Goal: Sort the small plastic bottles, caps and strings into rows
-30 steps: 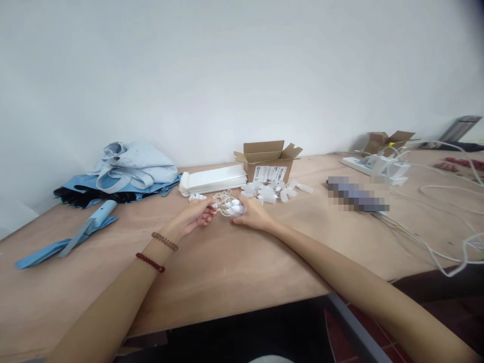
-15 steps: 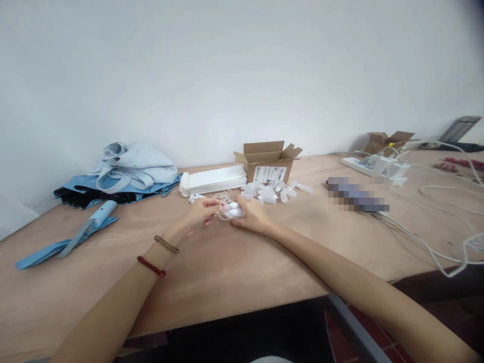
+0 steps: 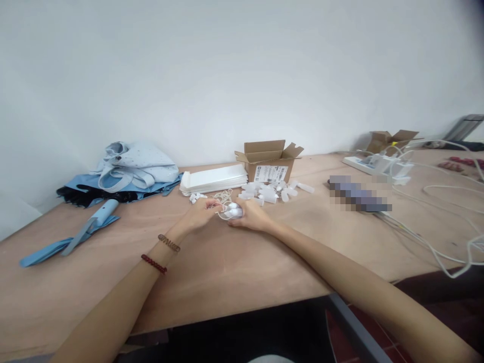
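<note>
My left hand point(image 3: 202, 214): the fingers are drawn together and pinch the thin white cord point(image 3: 221, 214) just beside my right hand.
My right hand point(image 3: 252, 217): it is closed around the small white pieces point(image 3: 233, 210); they stick out from my fingers toward the left hand.
Place of the pieces: between my two hands, just above the wooden table point(image 3: 227, 272), near its middle.
Cord: some of it lies in loose loops on the table behind my hands; how much is wound on the pieces, I cannot tell.
Left wrist: a brown bracelet point(image 3: 169, 243) and a red bead bracelet point(image 3: 154, 263).
Behind my hands: a pile of white plastic parts point(image 3: 274, 191), an open cardboard box point(image 3: 269, 160) and, left of it, a stack of flat white bags point(image 3: 214, 179).
Far left: a light blue bundle of cloth point(image 3: 136, 164) and a blue sleeve point(image 3: 71, 239), well apart from my hands.
Far right: a white power strip point(image 3: 372, 164) with cables point(image 3: 427, 244).
</note>
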`<control>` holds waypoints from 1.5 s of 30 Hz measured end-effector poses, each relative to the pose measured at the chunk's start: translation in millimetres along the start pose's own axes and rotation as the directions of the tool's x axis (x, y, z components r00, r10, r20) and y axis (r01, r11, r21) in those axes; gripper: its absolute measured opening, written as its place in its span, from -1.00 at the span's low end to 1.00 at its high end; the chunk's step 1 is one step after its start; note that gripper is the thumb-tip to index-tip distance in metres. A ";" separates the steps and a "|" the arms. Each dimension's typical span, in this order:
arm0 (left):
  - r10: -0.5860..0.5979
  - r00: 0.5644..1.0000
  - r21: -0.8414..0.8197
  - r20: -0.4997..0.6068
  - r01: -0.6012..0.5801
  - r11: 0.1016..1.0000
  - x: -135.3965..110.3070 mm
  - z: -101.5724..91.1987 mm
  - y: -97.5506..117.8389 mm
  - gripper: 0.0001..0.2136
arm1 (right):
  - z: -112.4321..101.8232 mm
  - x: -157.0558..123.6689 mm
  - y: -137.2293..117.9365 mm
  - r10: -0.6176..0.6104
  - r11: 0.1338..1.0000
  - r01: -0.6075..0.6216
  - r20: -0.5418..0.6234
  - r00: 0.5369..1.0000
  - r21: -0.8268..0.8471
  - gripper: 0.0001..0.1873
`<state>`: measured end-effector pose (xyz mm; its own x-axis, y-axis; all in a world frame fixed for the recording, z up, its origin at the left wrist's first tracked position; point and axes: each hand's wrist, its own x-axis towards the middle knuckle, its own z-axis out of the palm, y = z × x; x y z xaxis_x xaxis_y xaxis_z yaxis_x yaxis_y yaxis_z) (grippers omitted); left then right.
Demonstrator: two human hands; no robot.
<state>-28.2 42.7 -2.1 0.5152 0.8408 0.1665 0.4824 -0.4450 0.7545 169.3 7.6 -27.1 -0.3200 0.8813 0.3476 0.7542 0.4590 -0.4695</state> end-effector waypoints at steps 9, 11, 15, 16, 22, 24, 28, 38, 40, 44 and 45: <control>-0.181 0.983 -0.198 0.010 0.179 0.964 7.9 10.1 -19.7 -0.62 | 4.1 -6.2 -10.0 -0.006 0.985 0.011 0.032 0.999 -0.171 -0.50; -0.205 0.978 -0.224 0.044 0.210 0.952 8.2 6.1 -22.2 -0.64 | 3.7 -6.3 -12.7 -0.004 0.979 0.015 0.051 0.999 -0.204 -0.47; -0.149 0.987 -0.192 0.066 0.159 0.968 7.0 -2.1 -21.9 -0.72 | 3.0 -6.4 -15.9 -0.016 0.959 0.034 0.067 0.998 -0.280 -0.50; -0.132 0.989 -0.178 0.064 0.141 0.974 6.8 -2.8 -21.7 -0.72 | 2.9 -6.7 -16.6 -0.014 0.955 0.033 0.066 0.998 -0.295 -0.50; -0.132 0.990 -0.131 0.043 0.136 0.982 6.3 -2.1 -22.4 -0.61 | 1.4 -7.9 -19.7 -0.012 0.937 0.033 0.062 0.998 -0.347 -0.50; -0.134 0.988 -0.132 0.075 0.143 0.981 5.6 -2.8 -21.3 -0.65 | 0.5 -7.4 -19.4 -0.003 0.934 0.027 0.068 0.998 -0.357 -0.50; -0.130 0.987 -0.153 0.099 0.144 0.978 4.2 -2.9 -18.6 -0.67 | -1.0 -6.4 -18.3 0.015 0.927 0.016 0.081 0.997 -0.375 -0.45; -0.118 0.992 -0.174 0.054 0.126 0.977 5.3 1.7 -17.0 -0.68 | -5.4 -7.1 -20.8 -0.022 0.918 0.058 0.094 0.995 -0.393 -0.53; -0.120 0.992 -0.166 0.038 0.125 0.978 5.3 2.9 -17.9 -0.61 | -5.9 -6.9 -20.9 -0.031 0.912 0.067 0.095 0.995 -0.404 -0.54; -0.144 0.988 -0.195 0.052 0.151 0.969 3.9 3.9 -18.9 -0.65 | -6.2 -6.6 -18.9 -0.026 0.905 0.061 0.089 0.996 -0.421 -0.58; -0.148 0.987 -0.206 0.066 0.158 0.966 3.5 3.8 -18.5 -0.68 | -6.3 -6.5 -18.3 -0.024 0.904 0.059 0.089 0.996 -0.423 -0.58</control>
<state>-32.6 52.7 -17.9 0.4843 0.8749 0.0107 0.4016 -0.2332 0.8856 161.2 -7.2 -15.6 -0.3876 0.8767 0.2848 0.9055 0.4200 -0.0603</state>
